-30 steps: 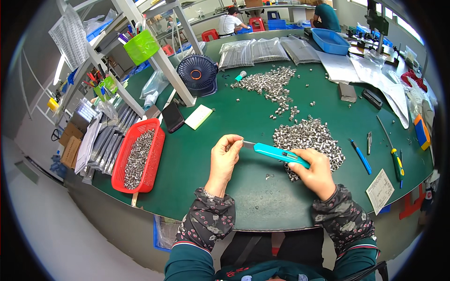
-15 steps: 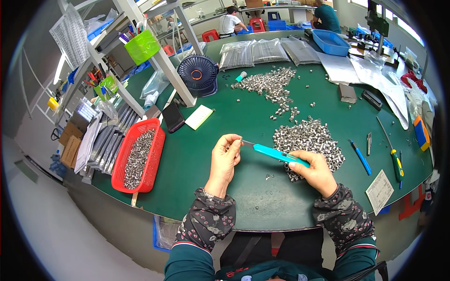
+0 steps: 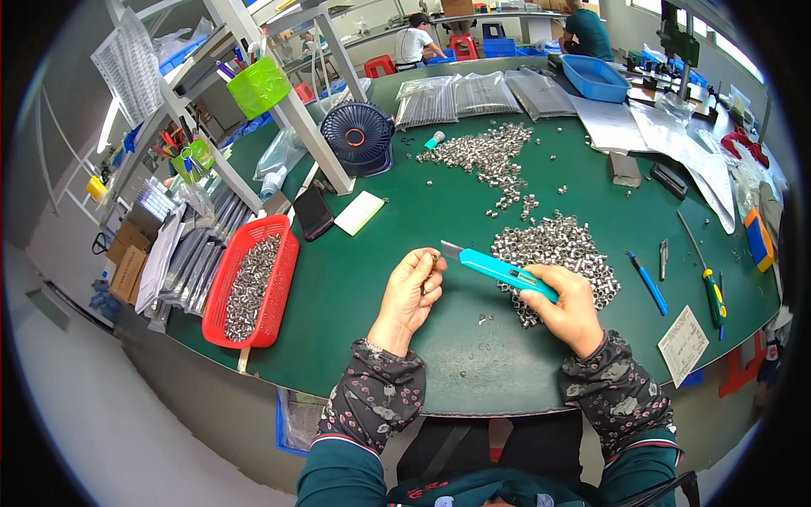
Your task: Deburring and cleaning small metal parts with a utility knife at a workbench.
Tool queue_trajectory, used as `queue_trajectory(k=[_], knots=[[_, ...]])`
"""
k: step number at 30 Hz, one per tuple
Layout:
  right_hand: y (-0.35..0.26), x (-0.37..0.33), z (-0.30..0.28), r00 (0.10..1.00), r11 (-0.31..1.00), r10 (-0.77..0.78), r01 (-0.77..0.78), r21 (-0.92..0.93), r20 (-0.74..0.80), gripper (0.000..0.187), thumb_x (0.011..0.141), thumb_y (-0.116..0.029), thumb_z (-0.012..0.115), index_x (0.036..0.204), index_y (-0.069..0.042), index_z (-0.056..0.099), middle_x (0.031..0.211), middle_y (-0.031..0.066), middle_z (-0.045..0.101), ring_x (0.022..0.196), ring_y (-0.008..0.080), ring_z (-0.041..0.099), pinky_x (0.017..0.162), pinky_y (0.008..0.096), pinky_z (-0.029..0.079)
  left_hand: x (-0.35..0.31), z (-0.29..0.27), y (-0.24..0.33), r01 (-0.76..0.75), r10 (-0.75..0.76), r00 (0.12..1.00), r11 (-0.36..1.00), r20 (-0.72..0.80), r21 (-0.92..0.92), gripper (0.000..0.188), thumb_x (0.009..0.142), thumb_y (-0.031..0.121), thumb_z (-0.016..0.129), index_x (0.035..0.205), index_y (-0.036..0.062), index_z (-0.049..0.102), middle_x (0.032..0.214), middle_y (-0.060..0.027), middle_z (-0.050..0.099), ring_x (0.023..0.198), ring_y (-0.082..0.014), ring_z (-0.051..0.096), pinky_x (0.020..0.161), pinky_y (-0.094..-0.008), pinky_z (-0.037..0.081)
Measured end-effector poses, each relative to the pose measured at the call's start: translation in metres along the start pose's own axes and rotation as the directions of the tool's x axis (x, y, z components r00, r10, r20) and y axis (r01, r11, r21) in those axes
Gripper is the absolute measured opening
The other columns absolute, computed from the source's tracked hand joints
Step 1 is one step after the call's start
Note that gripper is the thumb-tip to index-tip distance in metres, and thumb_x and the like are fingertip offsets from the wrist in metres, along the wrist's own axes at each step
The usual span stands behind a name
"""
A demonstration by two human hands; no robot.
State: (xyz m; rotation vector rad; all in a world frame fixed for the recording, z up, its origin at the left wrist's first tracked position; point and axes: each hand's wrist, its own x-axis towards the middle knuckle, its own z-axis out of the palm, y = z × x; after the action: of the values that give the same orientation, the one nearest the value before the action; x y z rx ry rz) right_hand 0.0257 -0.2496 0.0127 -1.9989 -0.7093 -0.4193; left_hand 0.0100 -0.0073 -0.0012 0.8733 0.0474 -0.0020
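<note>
My right hand (image 3: 568, 306) is wrapped round a teal utility knife (image 3: 498, 269). Its blade points left, toward the fingertips of my left hand (image 3: 410, 291), with a small gap between them. Between thumb and fingers, the left hand pinches a small metal ring (image 3: 435, 257), mostly covered by the fingertips. Just behind the knife lies a dense pile of short metal rings (image 3: 557, 249) on the green table. Farther back a looser heap of similar rings (image 3: 486, 152) is spread out.
At the left stands a red plastic basket (image 3: 285, 283) of small metal parts. Beyond it are a phone (image 3: 313, 211), a notepad (image 3: 359, 213) and a dark blue fan (image 3: 357, 135). To the right lie a blue pen-like tool (image 3: 648, 283), a green-yellow handled tool (image 3: 715, 297) and a paper slip (image 3: 683, 346).
The knife blade has drawn back from the ring and tilted more. My left hand has turned slightly, its fingers curled closer round the ring.
</note>
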Motion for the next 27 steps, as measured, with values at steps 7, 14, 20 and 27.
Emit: queue_trajectory(k=[7, 14, 20, 27], knots=[[-0.003, 0.005, -0.005, 0.957, 0.972, 0.177, -0.207, 0.112, 0.231, 0.031, 0.073, -0.025, 0.066, 0.096, -0.004, 0.064, 0.079, 0.0115, 0.064, 0.07, 0.0241, 0.062, 0.064, 0.0317, 0.048, 0.001, 0.0, 0.002, -0.065, 0.066, 0.998, 0.996, -0.016, 0.063, 0.012, 0.089, 0.014, 0.051, 0.095, 0.0036, 0.053, 0.077, -0.0027, 0.051, 0.052, -0.0035, 0.037, 0.037, -0.0146, 0.025], [0.007, 0.0, -0.002, 0.972, 0.987, 0.116, -0.135, 0.082, 0.206, 0.029, 0.072, -0.024, 0.066, 0.095, -0.005, 0.064, 0.078, 0.0108, 0.063, 0.067, 0.0245, 0.061, 0.06, 0.0327, 0.047, 0.001, -0.001, -0.001, -0.061, 0.063, 0.998, 0.99, -0.017, 0.124, 0.014, 0.089, 0.017, 0.053, 0.091, 0.0031, 0.055, 0.073, -0.0008, 0.049, 0.05, -0.0028, 0.036, 0.037, -0.0148, 0.024], [-0.014, 0.0, -0.003, 0.981, 0.952, -0.191, 0.193, -0.239, 0.034, 0.031, 0.068, -0.017, 0.068, 0.096, -0.007, 0.06, 0.068, 0.0093, 0.05, 0.056, 0.0274, 0.053, 0.051, 0.0349, 0.043, -0.001, -0.004, 0.0, -0.009, 0.013, 0.999, 0.997, -0.053, 0.072, 0.017, 0.091, 0.021, 0.049, 0.088, 0.0047, 0.054, 0.072, -0.0021, 0.048, 0.051, -0.0047, 0.035, 0.036, -0.0152, 0.023], [0.0, 0.012, -0.005, 0.957, 0.996, -0.088, 0.094, 0.01, -0.278, 0.027, 0.073, -0.013, 0.065, 0.097, -0.004, 0.059, 0.075, 0.0108, 0.057, 0.065, 0.0242, 0.057, 0.058, 0.0307, 0.044, -0.001, 0.009, 0.007, 0.078, -0.079, 0.997, 0.996, -0.021, -0.051, 0.011, 0.088, 0.015, 0.046, 0.086, 0.0056, 0.051, 0.074, -0.0073, 0.051, 0.051, -0.0083, 0.038, 0.034, -0.0174, 0.024]])
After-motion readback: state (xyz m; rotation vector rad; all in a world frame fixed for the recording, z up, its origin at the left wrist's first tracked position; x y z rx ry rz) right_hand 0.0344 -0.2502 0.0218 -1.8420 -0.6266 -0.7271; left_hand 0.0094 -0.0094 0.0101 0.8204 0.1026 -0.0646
